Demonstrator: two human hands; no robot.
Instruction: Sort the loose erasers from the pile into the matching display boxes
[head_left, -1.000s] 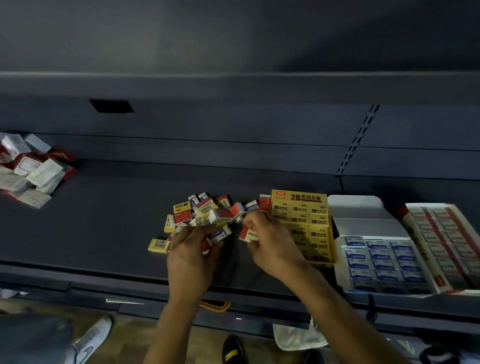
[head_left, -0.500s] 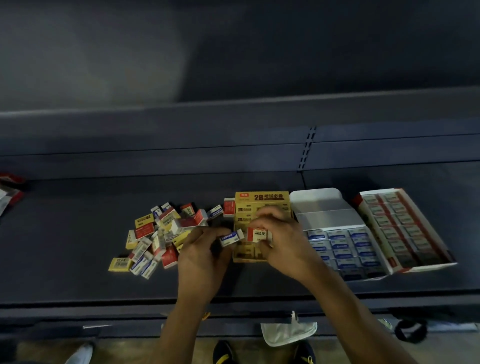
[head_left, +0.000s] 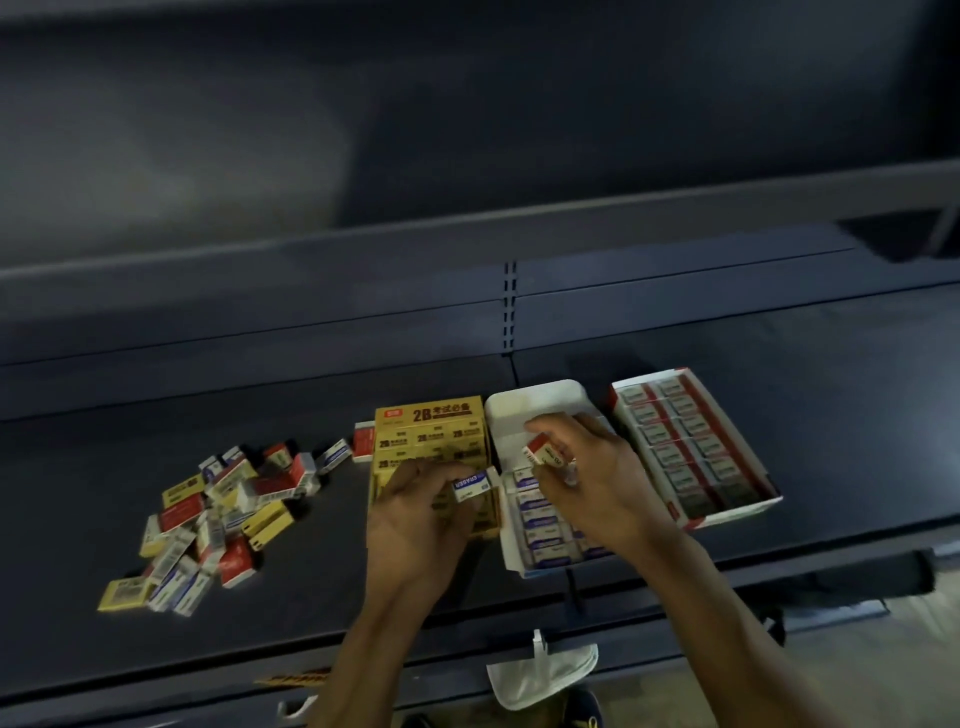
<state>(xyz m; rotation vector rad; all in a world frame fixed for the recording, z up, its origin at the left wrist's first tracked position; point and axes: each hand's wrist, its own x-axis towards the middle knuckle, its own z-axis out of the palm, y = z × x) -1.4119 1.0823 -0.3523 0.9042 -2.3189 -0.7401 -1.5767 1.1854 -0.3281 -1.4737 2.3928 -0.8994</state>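
Rightward went the right hand (head_left: 597, 478), its grip pinching a red eraser (head_left: 545, 452) above the blue box (head_left: 511, 551). The left hand (head_left: 415, 525), grip clamped on a blue eraser (head_left: 471, 484), hovers over the yellow box (head_left: 428, 431); the pile (head_left: 218, 509) lies left.

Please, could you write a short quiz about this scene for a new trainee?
1. True or false: the left hand holds a yellow eraser.
2. Which display box stands farthest right? A yellow, B blue, C red.
3. Fill in: the right hand holds a ___ eraser over the middle box.
Key: 1 false, it pinches a blue eraser. 2 C, the red box. 3 red: the red eraser.
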